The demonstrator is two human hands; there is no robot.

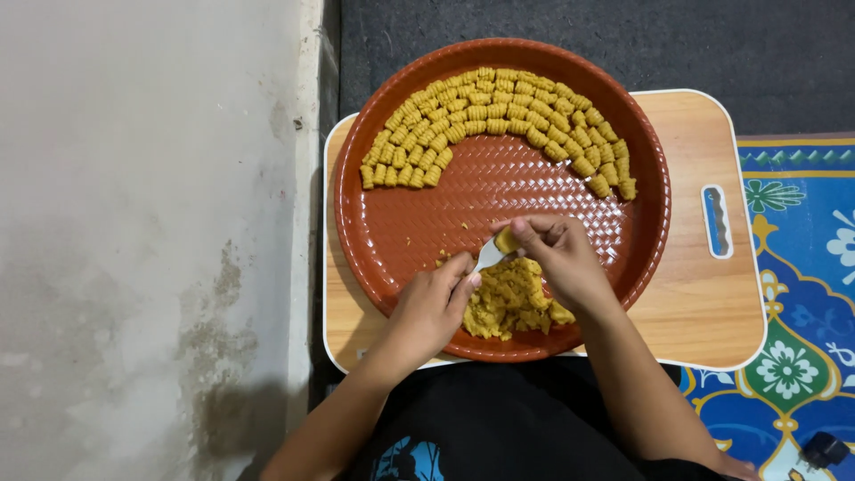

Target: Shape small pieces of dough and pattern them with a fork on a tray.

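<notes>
A round brown tray (383, 223) with a woven pattern rests on a small wooden table (704, 303). Several ribbed yellow dough pieces (499, 116) lie in curved rows along the tray's far rim. A lump of yellow dough (508, 307) sits at the tray's near edge. My left hand (432, 307) is shut on a white fork (488, 256) held over the lump. My right hand (561, 258) presses a small bit of dough (506, 240) against the fork's tip with its fingertips.
A stained pale wall (151, 223) runs along the left. A dark floor (757, 44) lies beyond the table, and a blue patterned mat (802, 267) lies to the right. The table has a slot handle (717, 221) on its right side.
</notes>
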